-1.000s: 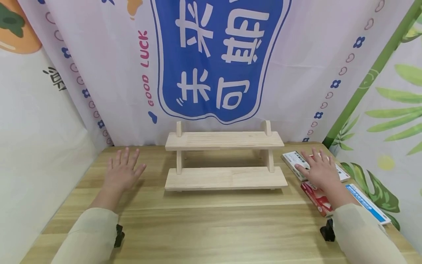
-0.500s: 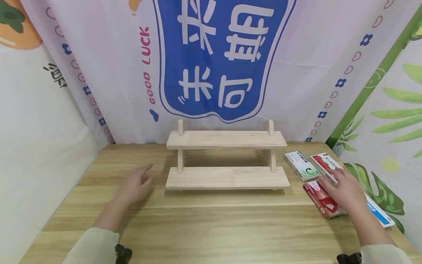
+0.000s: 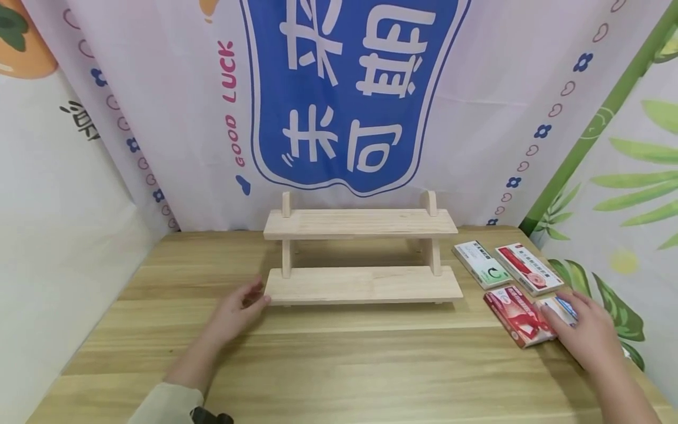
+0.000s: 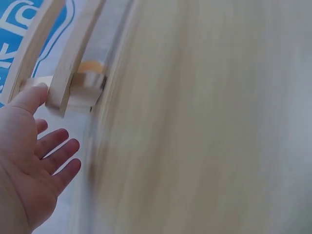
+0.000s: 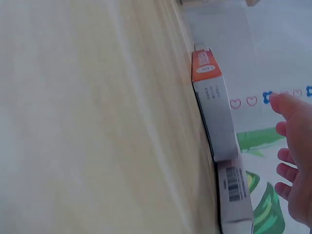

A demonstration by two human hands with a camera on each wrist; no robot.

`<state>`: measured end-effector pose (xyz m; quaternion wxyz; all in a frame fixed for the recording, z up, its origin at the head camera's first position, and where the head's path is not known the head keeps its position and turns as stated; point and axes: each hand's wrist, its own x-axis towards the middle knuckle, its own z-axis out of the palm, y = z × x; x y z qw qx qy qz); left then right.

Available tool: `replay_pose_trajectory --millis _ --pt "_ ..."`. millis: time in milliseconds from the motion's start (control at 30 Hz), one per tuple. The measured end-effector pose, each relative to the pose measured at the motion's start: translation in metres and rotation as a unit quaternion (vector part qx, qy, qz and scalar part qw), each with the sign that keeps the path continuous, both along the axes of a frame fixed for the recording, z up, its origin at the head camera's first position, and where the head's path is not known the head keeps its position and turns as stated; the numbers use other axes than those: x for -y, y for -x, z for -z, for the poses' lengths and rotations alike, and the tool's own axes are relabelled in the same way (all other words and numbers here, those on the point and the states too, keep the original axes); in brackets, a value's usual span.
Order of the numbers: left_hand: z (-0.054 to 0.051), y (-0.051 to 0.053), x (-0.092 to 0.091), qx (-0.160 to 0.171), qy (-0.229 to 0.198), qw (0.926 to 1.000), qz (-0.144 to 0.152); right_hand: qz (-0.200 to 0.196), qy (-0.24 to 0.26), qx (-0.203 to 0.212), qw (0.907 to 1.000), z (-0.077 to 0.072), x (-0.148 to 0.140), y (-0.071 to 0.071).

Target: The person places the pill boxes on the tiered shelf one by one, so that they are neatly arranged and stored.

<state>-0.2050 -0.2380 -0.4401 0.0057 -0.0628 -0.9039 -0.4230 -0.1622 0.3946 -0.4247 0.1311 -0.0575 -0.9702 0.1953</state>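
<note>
A two-tier wooden rack (image 3: 365, 285) stands on the table. My left hand (image 3: 235, 315) is at the left end of its lower shelf, fingers relaxed and apart; whether the fingertips touch the wood I cannot tell. In the left wrist view that hand (image 4: 29, 161) has its thumb by the wooden boards. My right hand (image 3: 588, 330) is over a blue-and-white box (image 3: 557, 308), partly hiding it. Beside it lie a red box (image 3: 519, 317), a white-and-green box (image 3: 482, 265) and a white-and-red box (image 3: 529, 268). In the right wrist view the hand (image 5: 297, 156) has loose fingers, holding nothing visible.
The wooden table (image 3: 339, 371) spreads out in front of the rack. A printed cloth (image 3: 175, 118) hangs directly behind it, with a leaf-patterned cloth (image 3: 635, 176) at the right and a pale one (image 3: 58, 194) at the left.
My left hand has moved right and nearer, up to the rack's lower shelf. My right hand has moved from above the upper boxes down and right, over the blue-and-white box.
</note>
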Motion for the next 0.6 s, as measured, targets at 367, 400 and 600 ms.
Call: replay_pose_trajectory --millis 367,400,600 --pt "0.019 -0.005 -0.013 -0.037 -0.083 0.9956 -0.020 0.068 0.022 0.041 0.9966 0.020 -0.030 -0.028" --pt "0.020 -0.006 -0.014 -0.040 -0.089 0.9950 -0.021 0.073 0.024 0.043 0.9961 0.022 -0.032 -0.031" --pt "0.022 -0.005 -0.017 -0.031 -0.106 0.9935 -0.029 0.086 0.016 0.069 0.9938 0.035 -0.046 -0.042"
